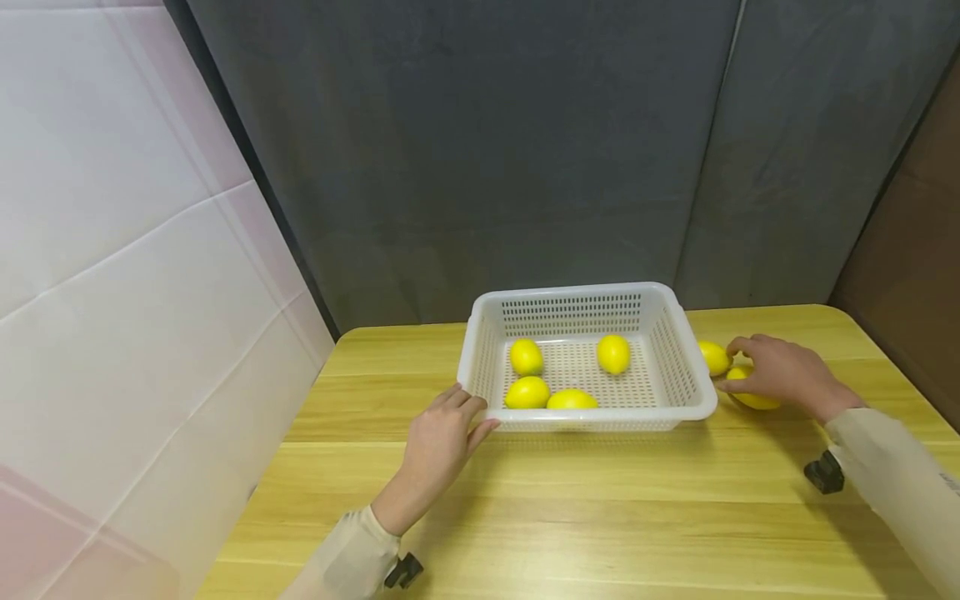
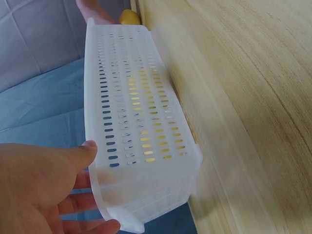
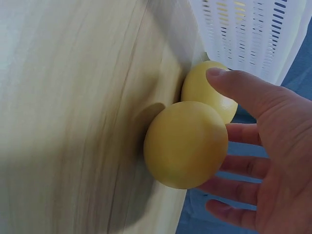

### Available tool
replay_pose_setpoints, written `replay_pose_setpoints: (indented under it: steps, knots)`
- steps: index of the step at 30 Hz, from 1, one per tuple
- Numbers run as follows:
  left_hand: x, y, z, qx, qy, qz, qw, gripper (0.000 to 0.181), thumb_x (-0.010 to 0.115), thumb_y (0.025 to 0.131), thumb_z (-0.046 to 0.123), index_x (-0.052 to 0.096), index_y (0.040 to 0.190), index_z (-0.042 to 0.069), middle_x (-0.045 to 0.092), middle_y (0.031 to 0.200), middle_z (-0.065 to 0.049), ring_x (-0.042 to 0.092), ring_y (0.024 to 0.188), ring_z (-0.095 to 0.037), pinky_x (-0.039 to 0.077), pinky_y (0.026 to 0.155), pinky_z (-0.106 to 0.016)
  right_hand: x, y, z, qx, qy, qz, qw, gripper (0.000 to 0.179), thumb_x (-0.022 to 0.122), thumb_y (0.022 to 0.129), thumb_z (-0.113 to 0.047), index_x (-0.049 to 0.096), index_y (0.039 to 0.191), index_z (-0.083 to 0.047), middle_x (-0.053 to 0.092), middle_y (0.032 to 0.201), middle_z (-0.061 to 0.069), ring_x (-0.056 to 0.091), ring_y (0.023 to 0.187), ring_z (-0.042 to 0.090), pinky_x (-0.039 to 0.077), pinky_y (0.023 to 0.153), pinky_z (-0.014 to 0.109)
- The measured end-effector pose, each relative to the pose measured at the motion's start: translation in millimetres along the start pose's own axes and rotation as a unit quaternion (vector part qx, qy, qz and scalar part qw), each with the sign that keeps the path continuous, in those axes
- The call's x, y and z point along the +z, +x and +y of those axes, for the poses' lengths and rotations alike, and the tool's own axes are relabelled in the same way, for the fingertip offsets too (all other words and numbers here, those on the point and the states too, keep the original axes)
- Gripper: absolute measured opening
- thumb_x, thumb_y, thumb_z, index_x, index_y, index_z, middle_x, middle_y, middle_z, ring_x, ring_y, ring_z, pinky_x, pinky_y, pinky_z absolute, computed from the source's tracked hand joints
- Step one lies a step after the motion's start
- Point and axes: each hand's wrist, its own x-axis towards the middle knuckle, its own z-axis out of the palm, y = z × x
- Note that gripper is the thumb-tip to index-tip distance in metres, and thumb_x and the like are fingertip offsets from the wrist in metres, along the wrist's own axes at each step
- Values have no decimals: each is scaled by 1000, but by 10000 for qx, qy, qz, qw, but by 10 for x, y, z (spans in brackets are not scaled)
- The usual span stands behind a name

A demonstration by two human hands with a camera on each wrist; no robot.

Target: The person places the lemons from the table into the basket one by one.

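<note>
A white perforated plastic basket [image 1: 600, 414] sits on the wooden table with several yellow lemons [image 1: 527, 392] inside. My left hand [image 1: 442, 437] grips its near left corner; in the left wrist view the thumb lies outside the rim and the fingers reach behind it. To the right of the basket, two lemons lie on the table: a farther lemon [image 1: 712, 357] beside the basket's wall and a nearer lemon [image 1: 756, 402]. Over these two my right hand [image 1: 787, 375] spreads its thumb and fingers, and in the right wrist view they are not closed round either lemon [image 3: 185, 145].
The wooden table [image 1: 600, 508] extends in front of the basket and to both sides. Behind it stands a dark grey panel [image 1: 480, 167]. A pale panel [image 1: 135, 208] rises on the left and a brown surface [image 1: 907, 225] on the right.
</note>
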Motion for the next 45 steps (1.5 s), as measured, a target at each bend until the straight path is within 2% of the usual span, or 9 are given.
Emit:
replay_pose_setpoints:
  steps: [6,12,21,27,35,45]
  knots:
    - [4,-5,-1,-1,29,5,10000,29,78,82,41,72,95,15,73,94,-1,71,93,-20,61,69,-37,37,-8,22,8,35,-77,10000,67,77,76,-54,63,117,-3,68,104,20,62,82,26,52,71,51]
    - [0,4,4,1,-1,11,10000,29,77,83,41,72,95,15,73,95,-1,70,93,-20,61,69,-37,41,-20,41,-7,57,-167,9998,63,76,76,-50,64,116,-3,68,95,12,54,73,20,46,63,39]
    - [-1,9,5,-3,-7,-3,10000,29,77,83,41,72,96,15,73,96,-1,70,92,-20,61,70,-37,59,-17,56,-21,78,-278,9996,53,77,76,-41,66,113,-4,69,95,9,53,74,21,44,66,38]
    - [-3,7,8,-20,18,-26,10000,29,77,83,42,72,96,16,74,96,-1,71,97,-22,61,72,-39,65,-22,61,-44,99,-277,9996,53,78,76,-40,66,113,-4,70,96,10,52,74,21,44,66,38]
    - [-12,16,15,-28,3,-50,10000,29,77,83,41,73,97,16,73,97,-1,70,96,-21,61,70,-38,55,-34,67,-28,98,-262,9996,52,78,76,-39,66,113,-4,71,100,13,53,74,21,47,68,42]
    - [-13,19,15,-71,2,-58,10000,29,78,82,41,73,96,16,73,96,0,70,94,-20,61,69,-37,-58,-37,61,-98,-51,-174,9998,54,78,77,-43,66,113,-5,69,91,7,53,72,20,44,63,38]
